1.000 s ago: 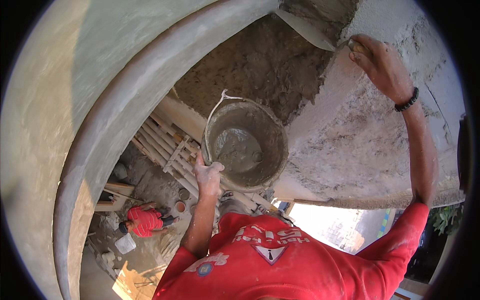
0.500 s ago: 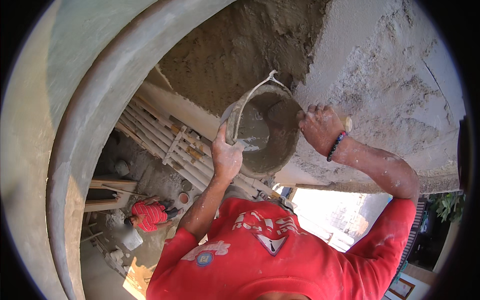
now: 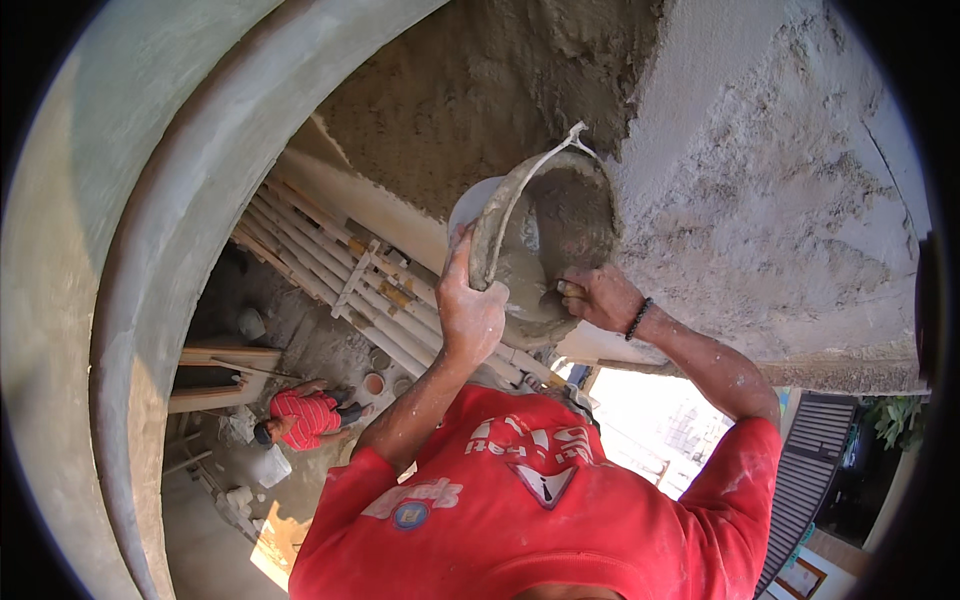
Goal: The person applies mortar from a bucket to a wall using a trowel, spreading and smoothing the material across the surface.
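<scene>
A mortar-caked bucket (image 3: 597,205) with a white handle tilts toward me in front of the wall, with wet grey mortar (image 3: 522,275) inside. My left hand (image 3: 470,312) is closed around its left rim, holding it up. At the lower right of the bucket's mouth, my right hand (image 3: 603,298) is closed on a trowel. Most of the trowel is hidden by my fingers and the mortar. Behind the bucket, dark fresh mortar (image 3: 480,90) covers the upper part of the wall.
Paler rough plaster (image 3: 760,200) spreads to the right. A curved concrete edge (image 3: 160,230) sweeps down the left. Bamboo poles (image 3: 310,260) run below the bucket. On the ground far below, a person in a striped red shirt (image 3: 300,418) is near a small bucket (image 3: 374,384).
My right hand has moved left and down, from the bucket's right rim into its mouth. My left hand and the bucket have shifted slightly right and up.
</scene>
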Motion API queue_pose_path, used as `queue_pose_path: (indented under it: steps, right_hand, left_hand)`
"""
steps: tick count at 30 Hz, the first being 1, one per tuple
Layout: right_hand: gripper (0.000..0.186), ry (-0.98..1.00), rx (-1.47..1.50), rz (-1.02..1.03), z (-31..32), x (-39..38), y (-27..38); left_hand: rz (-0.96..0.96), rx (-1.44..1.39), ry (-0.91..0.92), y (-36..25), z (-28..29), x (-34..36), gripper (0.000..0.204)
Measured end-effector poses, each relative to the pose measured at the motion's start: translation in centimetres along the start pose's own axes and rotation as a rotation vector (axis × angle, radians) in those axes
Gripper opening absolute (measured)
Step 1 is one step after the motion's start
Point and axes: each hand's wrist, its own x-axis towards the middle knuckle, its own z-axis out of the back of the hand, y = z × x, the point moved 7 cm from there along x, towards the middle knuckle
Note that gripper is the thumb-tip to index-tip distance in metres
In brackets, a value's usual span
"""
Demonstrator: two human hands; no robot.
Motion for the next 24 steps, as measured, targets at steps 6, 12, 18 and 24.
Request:
queue_pose_path:
  steps: [6, 12, 18, 24]
  right_hand:
    - [0.036, -0.134, -0.004, 0.060, 7.8, 0.7, 3.3]
    - [0.034, -0.183, -0.264, 0.152, 17.9, -1.5, 8.2]
    - [0.028, -0.080, -0.231, 0.167, 25.5, -3.6, 14.7]
    - [0.034, -0.641, -0.664, 0.089, 35.4, -1.8, 13.4]
  left_hand:
    - [0.047, -0.173, -0.077, -1.6, 1.4, 0.7, 0.063]
    - [0.101, -0.431, -0.144, -2.8, 3.5, 1.2, 0.063]
    - [0.109, -0.437, -0.179, -3.7, 5.4, 0.6, 0.065]
    - [0.176, -0.442, -0.085, -1.3, 4.0, 0.7, 0.065]
